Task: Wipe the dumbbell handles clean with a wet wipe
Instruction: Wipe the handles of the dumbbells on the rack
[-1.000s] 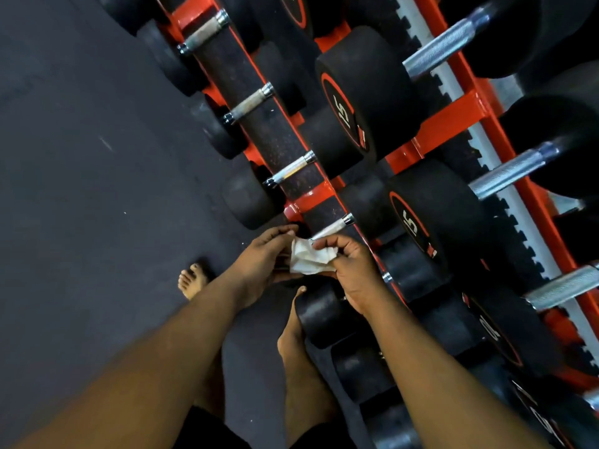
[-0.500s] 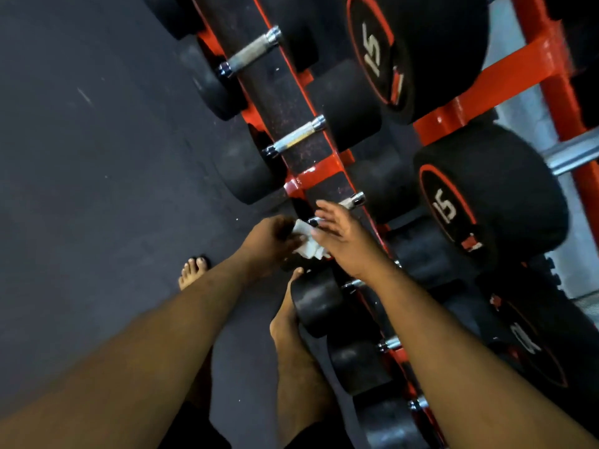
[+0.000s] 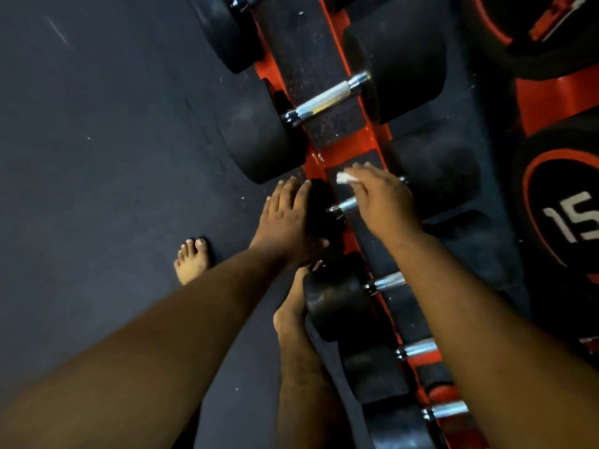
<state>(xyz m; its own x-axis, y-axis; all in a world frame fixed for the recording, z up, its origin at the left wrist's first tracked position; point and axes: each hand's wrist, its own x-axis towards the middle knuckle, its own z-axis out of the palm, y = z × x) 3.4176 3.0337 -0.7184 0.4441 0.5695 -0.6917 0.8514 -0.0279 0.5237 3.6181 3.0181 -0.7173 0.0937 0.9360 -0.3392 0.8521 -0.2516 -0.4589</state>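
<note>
Both hands have parted since half a second ago: then they met over the wipe, pinching it between them, and now the left hand [image 3: 288, 218] has let go and dropped onto the black head of the small dumbbell [image 3: 319, 207], while the right hand [image 3: 379, 197] alone carries the wet wipe [image 3: 344, 178]. The camera has also come in closer and lower over the rack.

From the head view, the left hand lies flat on that dumbbell's near head, fingers straight and close together, most likely to stop the weight from rolling in its cradle once the rubbing begins. The right hand hovers over the same dumbbell's handle [image 3: 346, 205], a short chrome stub showing beside the palm; its fingers [image 3: 363, 170] are spread, with the wipe tucked under their tips, only a white corner showing. Whether the wipe touches the metal yet cannot be told. The dumbbell sits in the red rack [image 3: 350, 142], between a larger one farther along and smaller ones nearer the bare feet on the dark floor [image 3: 97, 157].
</note>
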